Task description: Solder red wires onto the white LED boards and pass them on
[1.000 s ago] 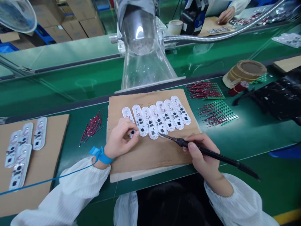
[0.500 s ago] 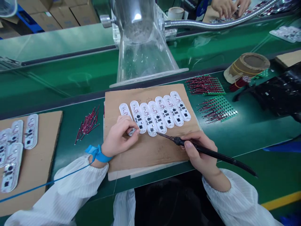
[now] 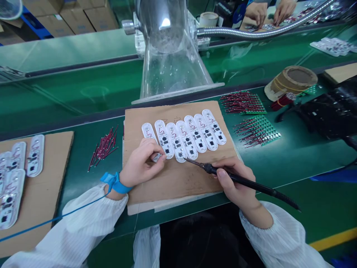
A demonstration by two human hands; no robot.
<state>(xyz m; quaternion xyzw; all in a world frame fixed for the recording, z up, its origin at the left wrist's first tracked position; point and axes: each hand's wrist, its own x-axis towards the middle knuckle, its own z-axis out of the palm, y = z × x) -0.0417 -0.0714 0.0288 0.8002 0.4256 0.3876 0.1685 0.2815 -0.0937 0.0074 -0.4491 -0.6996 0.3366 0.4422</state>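
Observation:
Several white rounded-end circuit boards (image 3: 189, 139) stand side by side in a slanting row on a cardboard sheet (image 3: 167, 190). They carry black chips and short red wires. My right hand (image 3: 235, 180) grips a black soldering iron (image 3: 245, 182) like a pen, its tip at the lower end of a board near the row's middle. At the left end, my left hand (image 3: 145, 160) is closed in a pinch over the boards, partly covering the leftmost one. A thin strand, apparently solder wire (image 3: 137, 216), trails below this hand; its part in the fingers is hidden. A blue wrist strap (image 3: 118, 183) circles my left wrist.
Red wires (image 3: 103, 147) lie loose at left, beside cardboard (image 3: 52, 167) with more boards. Green panels (image 3: 259, 130) with red wires and a brown round container (image 3: 291, 82) stand right. A clear fume hood (image 3: 173, 74) rises behind. A co-worker's hands (image 3: 256, 13) are at the far bench.
The soldering iron and my right hand have shifted slightly left, the tip staying at the boards' lower ends. My left hand holds its pinch. The co-worker's hands have moved apart.

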